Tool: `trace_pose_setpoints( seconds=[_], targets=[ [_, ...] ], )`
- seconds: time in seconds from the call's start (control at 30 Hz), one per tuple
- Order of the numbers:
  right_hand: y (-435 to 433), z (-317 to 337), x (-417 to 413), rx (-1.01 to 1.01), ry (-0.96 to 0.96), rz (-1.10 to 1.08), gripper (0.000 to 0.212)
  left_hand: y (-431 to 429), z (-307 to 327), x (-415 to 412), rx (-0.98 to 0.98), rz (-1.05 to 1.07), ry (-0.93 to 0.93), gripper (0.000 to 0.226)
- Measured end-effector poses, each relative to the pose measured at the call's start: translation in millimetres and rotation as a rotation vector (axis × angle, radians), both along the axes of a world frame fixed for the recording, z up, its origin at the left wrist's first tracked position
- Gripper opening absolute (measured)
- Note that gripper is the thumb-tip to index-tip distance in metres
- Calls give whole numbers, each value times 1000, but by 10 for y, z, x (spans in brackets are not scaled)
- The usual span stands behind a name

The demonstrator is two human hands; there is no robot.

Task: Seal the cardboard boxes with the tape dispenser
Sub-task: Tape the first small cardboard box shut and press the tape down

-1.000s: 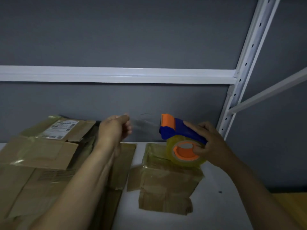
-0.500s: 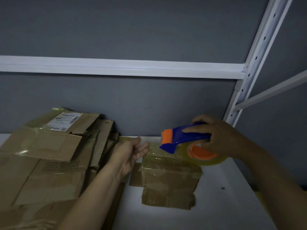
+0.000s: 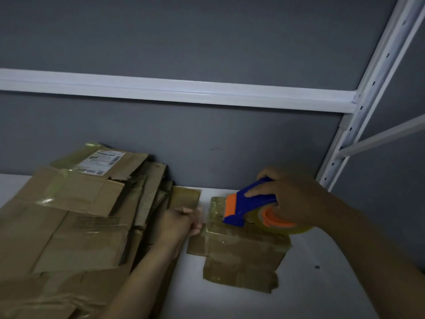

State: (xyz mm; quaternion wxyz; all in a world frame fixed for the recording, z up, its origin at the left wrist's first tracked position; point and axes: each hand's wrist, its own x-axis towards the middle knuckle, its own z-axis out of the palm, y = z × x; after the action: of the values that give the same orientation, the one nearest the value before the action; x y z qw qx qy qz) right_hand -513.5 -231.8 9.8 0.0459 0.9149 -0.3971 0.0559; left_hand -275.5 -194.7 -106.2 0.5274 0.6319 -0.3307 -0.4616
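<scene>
A small cardboard box [image 3: 243, 252], heavily wrapped in clear tape, sits on the white shelf [image 3: 305, 293]. My right hand [image 3: 292, 199] grips the blue and orange tape dispenser [image 3: 250, 207] with its clear tape roll [image 3: 282, 224], holding its front edge on the box's top. My left hand [image 3: 179, 223] is at the box's left side with curled fingers against the upper left edge; whether it pinches a tape end cannot be made out.
A pile of flattened, taped cardboard boxes [image 3: 69, 217], one with a shipping label [image 3: 103, 161], fills the shelf's left side. A grey wall stands behind, with a white shelf beam [image 3: 174, 93] above and a white perforated upright [image 3: 368, 95] at right.
The dispenser has come down from mid-air onto the small box's top. My left hand dropped from holding the tape end in the air to the box's left edge and curled.
</scene>
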Motion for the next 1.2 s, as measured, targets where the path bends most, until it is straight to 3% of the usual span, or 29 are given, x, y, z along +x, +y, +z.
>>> trace_pose_setpoints(
  seconds=[0.1, 0.17, 0.27, 0.33, 0.37, 0.43, 0.47, 0.53, 0.6, 0.77, 1.0, 1.2],
  targets=[
    [8, -14, 75, -19, 66, -20, 53, 64, -90, -75, 67, -130, -111, 26],
    [18, 2, 87, -16, 76, -33, 53, 113, -83, -121, 74, -188, -241, 22],
    [40, 13, 63, 21, 48, -34, 51, 199, 1, -138, -88, -135, -426, 16],
    [55, 19, 80, 21, 52, -41, 54, 225, 34, -145, -206, -199, -367, 14],
    [52, 20, 100, 5, 53, -42, 61, 236, 54, -158, -211, -351, -344, 36],
    [25, 3, 119, -43, 74, -27, 67, 201, 78, -140, -143, -648, -486, 92],
    [10, 0, 120, -59, 85, -17, 61, 154, 114, -111, -131, -722, -632, 112],
    [-9, -7, 98, -56, 90, 1, 47, 23, 149, -44, -158, -774, -981, 127],
    [-1, 1, 83, -22, 82, 10, 47, -82, 203, -32, -243, -800, -1154, 127],
    [-7, 172, -53, 54, 69, -21, 39, -224, 213, -132, -361, -807, -1029, 88],
    [140, 295, -412, 144, 43, -109, 39, -330, 116, -82, -254, -866, -1168, 114],
    [175, 96, -710, 166, 27, -184, 37, -362, 195, 70, -203, -894, -1193, 106]
  ],
)
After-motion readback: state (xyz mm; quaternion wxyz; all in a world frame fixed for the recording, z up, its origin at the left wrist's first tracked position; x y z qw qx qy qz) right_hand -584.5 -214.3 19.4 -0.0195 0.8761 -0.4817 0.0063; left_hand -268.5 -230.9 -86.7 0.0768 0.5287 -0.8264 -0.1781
